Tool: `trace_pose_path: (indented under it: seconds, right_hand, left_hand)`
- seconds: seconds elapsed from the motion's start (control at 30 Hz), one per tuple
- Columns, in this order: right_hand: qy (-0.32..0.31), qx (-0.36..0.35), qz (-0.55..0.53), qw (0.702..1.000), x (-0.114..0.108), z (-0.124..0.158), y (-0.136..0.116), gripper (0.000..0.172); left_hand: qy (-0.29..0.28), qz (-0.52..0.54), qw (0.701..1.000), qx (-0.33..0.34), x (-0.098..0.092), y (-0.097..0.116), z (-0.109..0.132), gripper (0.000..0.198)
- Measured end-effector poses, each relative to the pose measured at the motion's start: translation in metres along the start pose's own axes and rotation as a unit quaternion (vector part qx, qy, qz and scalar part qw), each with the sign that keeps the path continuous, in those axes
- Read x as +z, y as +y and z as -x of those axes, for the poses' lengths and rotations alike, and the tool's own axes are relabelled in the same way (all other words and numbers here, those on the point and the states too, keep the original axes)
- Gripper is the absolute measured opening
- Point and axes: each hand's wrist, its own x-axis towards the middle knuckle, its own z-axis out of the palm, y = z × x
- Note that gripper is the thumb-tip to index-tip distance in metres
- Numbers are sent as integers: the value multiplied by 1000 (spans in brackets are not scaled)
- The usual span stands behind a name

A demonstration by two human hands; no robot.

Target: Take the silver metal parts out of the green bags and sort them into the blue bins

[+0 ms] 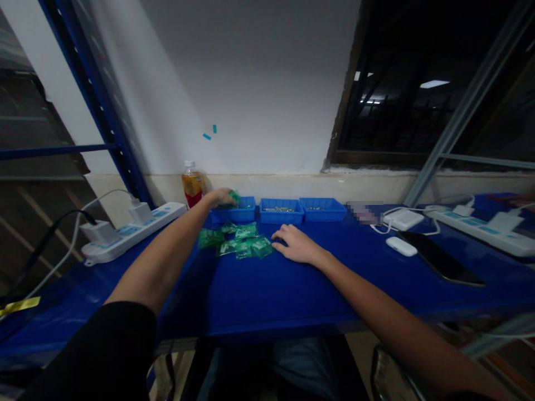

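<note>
Just left of the left fingers [226,196], a capped bottle [192,186]; farther left, a white power strip [136,229]. Well right of the right fingers [281,234], a white case [401,246] and black phone [441,258].

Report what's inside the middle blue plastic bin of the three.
The middle blue rectangular plastic bin holds small silvery pieces, too small to identify. Its near side and the topmost pieces hide whatever lies lower down.
</note>
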Motion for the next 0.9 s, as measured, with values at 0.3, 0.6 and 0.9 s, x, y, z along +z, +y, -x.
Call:
trace_pose_path:
  seconds: [0.3, 0.6, 0.9]
  right_hand:
    - [1, -2, 0, 1000, 0, -1, 1, 29]
    - [11, 5, 16, 1000, 4, -1, 0, 28]
    - [13, 5, 6, 1000, 1, 1, -2, 27]
  left_hand:
    - [244, -45, 936, 248, -21, 4, 67, 41]
    - [107, -265, 934, 214, 45, 3, 146, 44]
    - [61, -111, 982, 137, 13, 31, 42, 75]
